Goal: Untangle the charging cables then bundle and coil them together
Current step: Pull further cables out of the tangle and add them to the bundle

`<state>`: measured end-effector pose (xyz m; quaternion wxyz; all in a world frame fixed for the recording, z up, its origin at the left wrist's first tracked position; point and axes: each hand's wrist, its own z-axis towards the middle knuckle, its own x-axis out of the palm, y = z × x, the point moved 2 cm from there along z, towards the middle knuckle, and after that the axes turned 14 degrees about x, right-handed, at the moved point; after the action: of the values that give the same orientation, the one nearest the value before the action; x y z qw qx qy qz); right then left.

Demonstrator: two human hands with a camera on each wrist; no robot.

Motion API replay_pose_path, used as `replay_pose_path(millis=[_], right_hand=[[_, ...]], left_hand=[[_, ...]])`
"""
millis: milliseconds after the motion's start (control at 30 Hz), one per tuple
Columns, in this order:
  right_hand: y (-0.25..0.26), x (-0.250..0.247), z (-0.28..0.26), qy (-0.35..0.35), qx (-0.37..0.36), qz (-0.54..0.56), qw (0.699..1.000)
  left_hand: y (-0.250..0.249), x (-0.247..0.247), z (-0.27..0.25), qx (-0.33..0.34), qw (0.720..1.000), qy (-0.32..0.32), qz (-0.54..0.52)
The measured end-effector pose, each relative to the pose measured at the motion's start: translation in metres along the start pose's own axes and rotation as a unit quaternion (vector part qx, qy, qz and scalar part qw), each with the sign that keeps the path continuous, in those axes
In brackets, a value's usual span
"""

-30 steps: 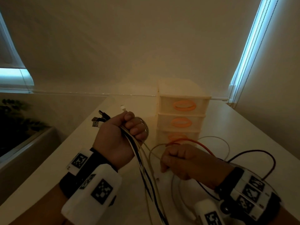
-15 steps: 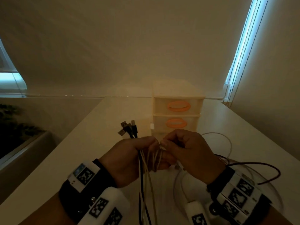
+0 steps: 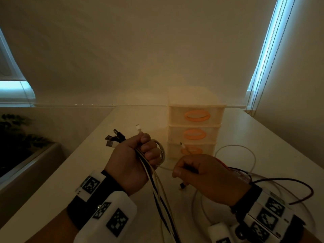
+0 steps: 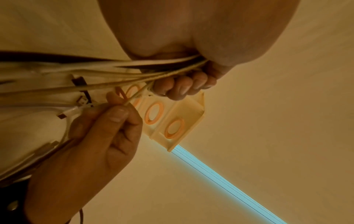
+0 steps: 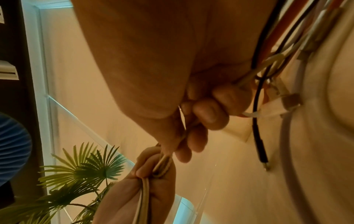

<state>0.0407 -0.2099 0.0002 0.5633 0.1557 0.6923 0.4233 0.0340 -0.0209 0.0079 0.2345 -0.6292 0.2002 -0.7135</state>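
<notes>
Left hand: the left hand (image 3: 133, 160) was closed in a fist round the cables (image 3: 158, 192), held above the table (image 3: 73, 176); half a second before it had been lower and touching the other hand.
Plugs: dark plugs (image 3: 114, 139) and one white plug (image 3: 138, 128) stuck up out of the top of the fist, much as in the earlier frames.
Cables: white and black strands hung from the fist toward the bottom edge of the view; a grey loop (image 3: 162, 151) curved round the knuckles.
Right hand: the right hand (image 3: 206, 176) was curled round several cable ends, pinching a white cord; it had drawn apart from the left and now sat to the right, lower down.
Loose ends: a white tip (image 3: 182, 145) rose above the right hand and a dark tip (image 3: 182, 185) hung below it.
Slack: white, black and red cable lay in loops on the table behind the right wrist, the white loop (image 3: 245, 151) arching beside the drawers (image 3: 194, 125).
Drawers: three stacked drawers with orange handles stood at the back of the table, more in view than half a second earlier.
</notes>
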Motion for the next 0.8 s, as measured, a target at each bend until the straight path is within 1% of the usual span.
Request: replay_pose_path(millis=[67,133,167,200,233,300,333,367,467,500,533,567,633,667,700,733,767,800], right_hand=[[0.0,0.0,-0.002,0.072,-0.002,-0.016,0.997],[0.0,-0.003,-0.004,0.149,0.0,-0.057,0.987],[-0.001,-0.005,-0.005,0.172,0.004,-0.064,0.983],[-0.003,-0.007,-0.005,0.173,0.013,-0.06,0.983],[-0.003,-0.009,-0.004,0.156,0.021,-0.051,0.986],[-0.006,-0.012,-0.001,0.088,0.034,-0.039,0.995],[-0.007,-0.012,0.0,0.07,0.038,-0.036,0.996],[-0.006,-0.011,-0.001,0.076,0.042,-0.039,0.995],[-0.003,-0.005,-0.007,0.184,0.047,-0.028,0.981],[-0.002,-0.004,-0.008,0.2,0.05,-0.024,0.978],[-0.002,-0.005,-0.006,0.18,0.054,-0.036,0.982],[-0.004,-0.007,-0.003,0.124,0.058,-0.06,0.989],[-0.011,-0.014,0.007,-0.035,0.065,-0.079,0.994],[-0.014,-0.017,0.011,-0.099,0.061,-0.061,0.991],[-0.016,-0.017,0.013,-0.142,0.05,-0.036,0.988],[-0.017,-0.014,0.014,-0.166,0.033,-0.012,0.986],[-0.016,-0.01,0.013,-0.175,0.013,0.014,0.984],[-0.012,-0.006,0.01,-0.174,-0.013,0.038,0.984]], left_hand=[[-0.004,-0.001,0.001,0.009,1.0,-0.002,-0.008],[-0.009,-0.001,0.002,0.018,1.0,0.001,-0.016],[-0.011,-0.002,0.003,0.021,1.0,0.005,-0.02],[-0.012,-0.001,0.003,0.022,0.999,0.008,-0.022],[-0.012,-0.001,0.003,0.023,0.999,0.011,-0.022],[-0.013,0.001,0.002,0.025,0.999,0.019,-0.021],[-0.015,0.0,0.002,0.029,0.999,0.022,-0.02],[-0.017,0.001,0.002,0.033,0.999,0.024,-0.017],[-0.026,0.002,0.002,0.047,0.998,0.044,0.001],[-0.029,0.002,0.002,0.047,0.997,0.058,0.003],[-0.032,0.003,0.002,0.043,0.996,0.076,0.0],[-0.034,0.003,0.002,0.032,0.994,0.1,-0.005],[-0.032,0.005,-0.001,-0.009,0.988,0.152,0.006],[-0.027,0.005,-0.004,-0.034,0.984,0.174,0.03],[-0.02,0.007,-0.008,-0.059,0.977,0.195,0.065],[-0.011,0.008,-0.012,-0.082,0.967,0.216,0.11],[-0.002,0.009,-0.016,-0.105,0.954,0.229,0.161],[0.006,0.01,-0.019,-0.124,0.943,0.228,0.207]])
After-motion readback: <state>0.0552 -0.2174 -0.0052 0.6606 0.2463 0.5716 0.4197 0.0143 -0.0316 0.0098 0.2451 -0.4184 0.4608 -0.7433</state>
